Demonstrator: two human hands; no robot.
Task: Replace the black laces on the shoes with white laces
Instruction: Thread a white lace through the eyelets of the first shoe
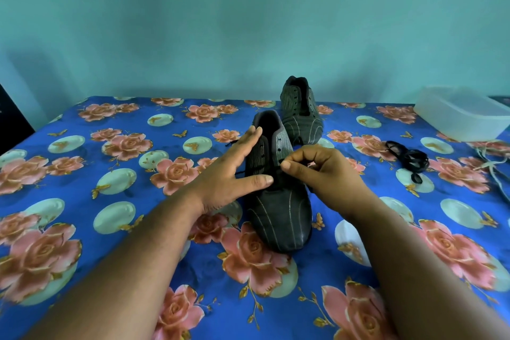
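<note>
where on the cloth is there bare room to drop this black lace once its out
The widest bare stretch of the blue floral tablecloth lies beyond the left hand, out to the left edge. It is crowded on the right: the loose black lace bundle, the white laces and the translucent plastic box. The right hand pinches at the near dark striped shoe.

A plain teal wall [248, 22] rises behind the blue floral bedsheet [82, 201].

Right hand [320, 167] pinching lace at near shoe [278, 201] mid-eyelets; left hand [234, 174] flat on shoe's left side. 2nd shoe [301, 110] just behind grip. Loose lace pile [408, 159] to the right, tub [461, 116] beyond it, more laces [494, 157] far right.
</note>
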